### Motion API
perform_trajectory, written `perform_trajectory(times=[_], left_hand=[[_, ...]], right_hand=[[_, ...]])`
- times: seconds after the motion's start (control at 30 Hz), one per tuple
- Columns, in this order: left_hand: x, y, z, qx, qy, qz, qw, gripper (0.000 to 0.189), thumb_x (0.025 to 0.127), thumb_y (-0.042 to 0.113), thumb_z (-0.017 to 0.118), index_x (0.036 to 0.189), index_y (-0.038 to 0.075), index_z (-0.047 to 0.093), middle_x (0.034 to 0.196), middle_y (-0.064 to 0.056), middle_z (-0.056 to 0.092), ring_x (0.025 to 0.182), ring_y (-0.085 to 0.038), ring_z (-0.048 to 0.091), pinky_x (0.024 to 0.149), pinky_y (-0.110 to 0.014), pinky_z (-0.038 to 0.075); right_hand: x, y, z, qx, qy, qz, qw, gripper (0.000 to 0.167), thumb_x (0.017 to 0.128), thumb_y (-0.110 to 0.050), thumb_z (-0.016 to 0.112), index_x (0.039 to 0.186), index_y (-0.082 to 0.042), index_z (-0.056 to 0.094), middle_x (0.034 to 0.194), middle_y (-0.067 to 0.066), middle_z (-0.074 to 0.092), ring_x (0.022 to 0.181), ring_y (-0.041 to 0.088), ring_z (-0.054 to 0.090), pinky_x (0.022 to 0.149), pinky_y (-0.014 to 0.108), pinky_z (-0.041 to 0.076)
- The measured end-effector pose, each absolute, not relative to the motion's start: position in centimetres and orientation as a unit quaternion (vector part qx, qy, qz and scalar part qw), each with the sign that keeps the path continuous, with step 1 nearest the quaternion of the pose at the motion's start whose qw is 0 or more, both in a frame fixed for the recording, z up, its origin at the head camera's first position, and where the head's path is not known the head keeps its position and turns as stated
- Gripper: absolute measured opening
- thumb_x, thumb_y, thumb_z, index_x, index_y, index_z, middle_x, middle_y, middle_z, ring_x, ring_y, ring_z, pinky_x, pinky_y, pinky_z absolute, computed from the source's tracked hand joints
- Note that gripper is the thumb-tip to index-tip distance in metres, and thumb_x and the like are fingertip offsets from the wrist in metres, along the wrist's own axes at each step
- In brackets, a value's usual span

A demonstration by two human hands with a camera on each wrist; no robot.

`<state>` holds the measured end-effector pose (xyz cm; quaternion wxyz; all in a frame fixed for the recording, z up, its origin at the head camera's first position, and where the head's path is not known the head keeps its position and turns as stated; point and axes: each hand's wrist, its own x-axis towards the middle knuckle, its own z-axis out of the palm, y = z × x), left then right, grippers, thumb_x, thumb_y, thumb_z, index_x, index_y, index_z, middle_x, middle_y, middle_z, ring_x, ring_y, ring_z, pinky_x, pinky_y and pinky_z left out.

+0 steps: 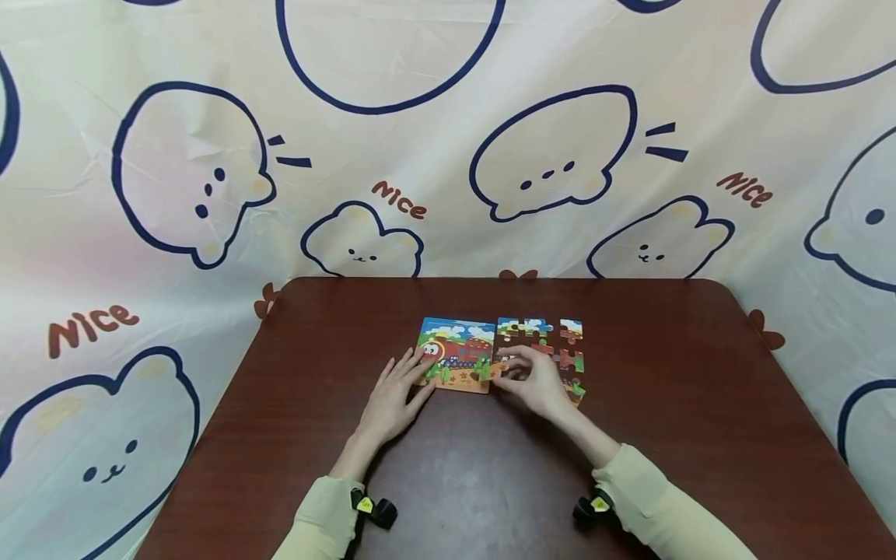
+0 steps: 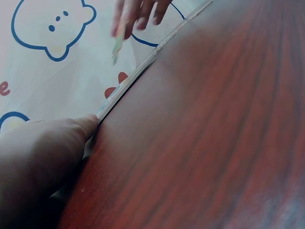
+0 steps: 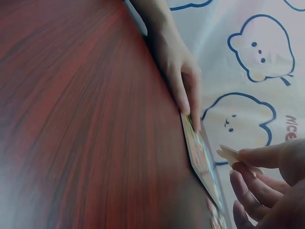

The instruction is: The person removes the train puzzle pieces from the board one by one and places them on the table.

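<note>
A colourful picture puzzle (image 1: 458, 333) in a thin board lies on the table. My left hand (image 1: 393, 395) rests on its left side, fingers stretched out over the edge. My right hand (image 1: 537, 381) pinches a puzzle piece (image 3: 230, 155) between thumb and fingers, raised above the puzzle's right edge. In the right wrist view the piece is seen from its pale side and stands apart from the board (image 3: 200, 160). Loose puzzle pieces (image 1: 571, 361) lie in rough rows to the right of the board, partly hidden under the right hand.
The dark brown wooden table (image 1: 476, 482) spreads out around the puzzle. Behind and beside it hangs a pale cloth (image 1: 448, 148) printed with cartoon bears. A black wrist camera (image 1: 381, 512) sits at the left cuff, another wrist camera (image 1: 586, 509) at the right.
</note>
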<state>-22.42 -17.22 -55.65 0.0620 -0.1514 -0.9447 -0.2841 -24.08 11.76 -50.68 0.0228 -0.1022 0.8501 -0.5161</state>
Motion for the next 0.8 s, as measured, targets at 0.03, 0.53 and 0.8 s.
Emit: perform_trajectory(times=[0.03, 0.53, 0.8], left_hand=[[-22.4, -17.3, -55.6, -0.151, -0.945, -0.284, 0.062, 0.053, 0.110, 0.037, 0.068, 0.159, 0.019, 0.062, 0.175, -0.011, 0.047, 0.167, -0.036, 0.037, 0.139, -0.063, 0.022], [-22.5, -17.4, -55.8, -0.151, -0.945, -0.285, 0.056, 0.054, 0.109, 0.038, 0.069, 0.160, 0.021, 0.061, 0.175, -0.009, 0.046, 0.167, -0.034, 0.037, 0.139, -0.062, 0.021], [-22.5, -17.4, -55.9, -0.147, -0.945, -0.287, 0.061, 0.053, 0.109, 0.038, 0.070, 0.158, 0.019, 0.063, 0.174, -0.011, 0.048, 0.167, -0.035, 0.038, 0.139, -0.063, 0.022]], right_hand=[[-24.0, 12.3, -50.6, -0.103, 0.852, -0.513, 0.024, 0.040, 0.093, -0.003, 0.086, 0.131, 0.000, 0.074, 0.103, 0.016, 0.085, 0.086, 0.018, 0.074, 0.077, 0.024, 0.059], [-23.0, 17.7, -50.8, -0.127, 0.870, -0.476, 0.029, 0.039, 0.094, -0.005, 0.086, 0.131, 0.000, 0.074, 0.103, 0.013, 0.083, 0.084, 0.013, 0.070, 0.074, 0.024, 0.056], [-22.5, 19.2, -51.2, -0.122, 0.878, -0.462, 0.026, 0.039, 0.092, 0.000, 0.085, 0.129, 0.003, 0.073, 0.103, 0.014, 0.081, 0.084, 0.008, 0.070, 0.073, 0.023, 0.057]])
